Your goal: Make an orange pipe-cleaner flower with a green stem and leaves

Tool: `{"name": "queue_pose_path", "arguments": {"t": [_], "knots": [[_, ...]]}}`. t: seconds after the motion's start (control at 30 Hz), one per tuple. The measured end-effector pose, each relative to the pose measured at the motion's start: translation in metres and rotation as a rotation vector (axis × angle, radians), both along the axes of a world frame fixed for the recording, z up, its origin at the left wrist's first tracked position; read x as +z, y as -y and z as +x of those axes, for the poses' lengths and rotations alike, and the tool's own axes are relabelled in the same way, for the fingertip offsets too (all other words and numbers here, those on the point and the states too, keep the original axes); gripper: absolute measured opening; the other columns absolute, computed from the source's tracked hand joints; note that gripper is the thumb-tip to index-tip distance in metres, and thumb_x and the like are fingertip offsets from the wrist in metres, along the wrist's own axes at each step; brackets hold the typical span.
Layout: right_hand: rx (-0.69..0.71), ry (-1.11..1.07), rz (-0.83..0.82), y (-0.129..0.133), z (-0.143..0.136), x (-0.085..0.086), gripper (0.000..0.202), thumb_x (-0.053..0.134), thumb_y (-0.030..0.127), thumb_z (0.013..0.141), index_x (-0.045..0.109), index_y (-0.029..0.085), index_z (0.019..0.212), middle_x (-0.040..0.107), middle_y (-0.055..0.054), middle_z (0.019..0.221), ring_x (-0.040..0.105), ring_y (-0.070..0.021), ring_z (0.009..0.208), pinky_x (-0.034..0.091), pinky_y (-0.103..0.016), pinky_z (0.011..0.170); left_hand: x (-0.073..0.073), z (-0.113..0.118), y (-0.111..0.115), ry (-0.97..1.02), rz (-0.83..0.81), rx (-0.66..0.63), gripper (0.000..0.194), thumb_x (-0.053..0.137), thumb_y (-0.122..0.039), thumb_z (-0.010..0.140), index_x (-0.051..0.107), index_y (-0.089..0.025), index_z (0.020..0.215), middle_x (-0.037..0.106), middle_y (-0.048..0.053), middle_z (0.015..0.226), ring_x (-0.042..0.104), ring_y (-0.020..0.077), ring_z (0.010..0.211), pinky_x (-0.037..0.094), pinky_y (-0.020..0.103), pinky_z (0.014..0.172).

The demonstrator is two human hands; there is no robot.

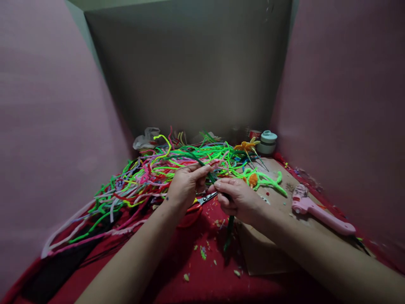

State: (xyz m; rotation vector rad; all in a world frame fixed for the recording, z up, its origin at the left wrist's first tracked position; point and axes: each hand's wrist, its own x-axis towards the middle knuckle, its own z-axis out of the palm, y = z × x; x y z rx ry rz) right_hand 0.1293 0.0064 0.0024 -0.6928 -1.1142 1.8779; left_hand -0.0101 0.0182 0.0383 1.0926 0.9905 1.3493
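Between both hands (187,182) (236,196), a dark-green pipe cleaner (212,177) slants far-left to near-right.

The left forearm (142,249), in the lower left of the frame, was bare down to the bottom edge. Near the wrist of the left hand (186,184) there was one small, dark, roundish mark (167,198). The right forearm (310,242), in the lower right, was also bare, and the right hand (236,196), near the centre, was likewise uncovered.
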Motion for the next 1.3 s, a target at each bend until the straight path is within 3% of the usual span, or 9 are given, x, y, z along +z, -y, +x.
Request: {"name": "queue_pose_path", "arguments": {"t": [0.17, 0.33, 0.47, 0.6, 0.8, 0.9, 0.97, 1.13, 1.3], "knots": [[0.077, -0.095, -0.062, 0.004, 0.0, -0.001, 0.016, 0.056, 0.026, 0.08, 0.062, 0.012, 0.077, 0.035, 0.009, 0.037, 0.013, -0.0032, 0.032, 0.014, -0.016, 0.031, 0.0, -0.003, -0.009, 0.136, 0.043, 0.099, 0.034, 0.077, -0.024, 0.059, 0.044, -0.016, 0.057, 0.04, -0.008, 0.046, 0.035, 0.0017, 0.037, 0.023, 0.015, 0.035], [0.145, -0.152, -0.161, 0.008, 0.002, 0.001, 0.015, 0.054, 0.023, 0.08, 0.063, 0.011, 0.078, 0.031, 0.01, 0.038, 0.012, -0.0035, 0.034, 0.014, -0.015, 0.031, 0.001, -0.008, -0.012, 0.362, -0.039, -0.008, 0.034, 0.077, -0.015, 0.057, 0.042, -0.016, 0.057, 0.037, -0.011, 0.046, 0.035, 0.001, 0.035, 0.026, 0.014, 0.034], [0.138, -0.138, -0.18, 0.01, 0.004, -0.002, 0.016, 0.055, 0.024, 0.08, 0.063, 0.011, 0.078, 0.032, 0.01, 0.039, 0.011, -0.0032, 0.034, 0.013, -0.016, 0.031, 0.002, -0.009, -0.012, 0.413, -0.005, 0.004, 0.021, 0.074, -0.015, 0.061, 0.054, -0.015, 0.065, 0.04, -0.01, 0.048, 0.034, 0.0015, 0.035, 0.024, 0.014, 0.031], [0.121, -0.076, -0.159, 0.014, 0.004, -0.002, 0.016, 0.053, 0.027, 0.081, 0.061, 0.013, 0.078, 0.031, 0.01, 0.038, 0.014, -0.0039, 0.033, 0.015, -0.017, 0.033, 0.002, -0.006, -0.012, 0.259, 0.138, 0.171, 0.017, 0.075, -0.02, 0.062, 0.062, -0.012, 0.07, 0.039, -0.009, 0.047, 0.033, 0.002, 0.036, 0.024, 0.015, 0.033], [0.064, 0.022, -0.047, 0.022, -0.005, -0.004, 0.017, 0.055, 0.031, 0.081, 0.058, 0.015, 0.077, 0.035, 0.01, 0.039, 0.017, -0.0044, 0.032, 0.012, -0.02, 0.034, -0.004, -0.01, -0.013, -0.133, 0.326, 0.381, 0.03, 0.069, -0.028, 0.068, 0.047, -0.017, 0.05, 0.034, -0.008, 0.042, 0.03, 0.0037, 0.036, 0.02, 0.019, 0.036], [-0.053, 0.117, 0.082, 0.028, -0.011, -0.006, 0.025, 0.058, 0.034, 0.079, 0.052, 0.017, 0.063, 0.036, 0.009, 0.038, 0.023, -0.0045, 0.033, 0.015, -0.021, 0.035, -0.008, -0.012, -0.016, -0.335, 0.387, 0.466, 0.033, 0.071, -0.027, 0.066, 0.046, -0.016, 0.047, 0.036, -0.008, 0.046, 0.032, 0.0034, 0.043, 0.023, 0.018, 0.04], [-0.105, 0.191, 0.136, 0.031, -0.014, -0.005, 0.027, 0.058, 0.033, 0.078, 0.051, 0.017, 0.057, 0.037, 0.008, 0.038, 0.026, -0.0044, 0.034, 0.017, -0.021, 0.036, -0.009, -0.012, -0.018, -0.298, 0.324, 0.43, 0.035, 0.072, -0.029, 0.065, 0.043, -0.016, 0.048, 0.034, -0.008, 0.044, 0.03, 0.0033, 0.04, 0.021, 0.018, 0.038], [-0.09, 0.218, 0.13, 0.035, -0.012, -0.005, 0.017, 0.057, 0.03, 0.075, 0.058, 0.016, 0.065, 0.038, 0.008, 0.039, 0.028, -0.005, 0.035, 0.018, -0.02, 0.035, -0.003, -0.012, -0.021, 0.108, 0.031, 0.221, 0.032, 0.074, -0.022, 0.06, 0.043, -0.017, 0.054, 0.035, -0.01, 0.041, 0.028, 0.0022, 0.032, 0.016, 0.016, 0.032], [0.015, 0.18, 0.057, 0.037, -0.011, -0.008, 0.017, 0.056, 0.032, 0.077, 0.06, 0.016, 0.071, 0.04, 0.008, 0.038, 0.026, -0.0048, 0.033, 0.016, -0.02, 0.034, 0.006, -0.015, -0.019, 0.157, -0.033, 0.178, 0.015, 0.068, -0.017, 0.064, 0.054, -0.013, 0.062, 0.036, -0.009, 0.044, 0.024, 0.001, 0.034, 0.018, 0.015, 0.034]]}}
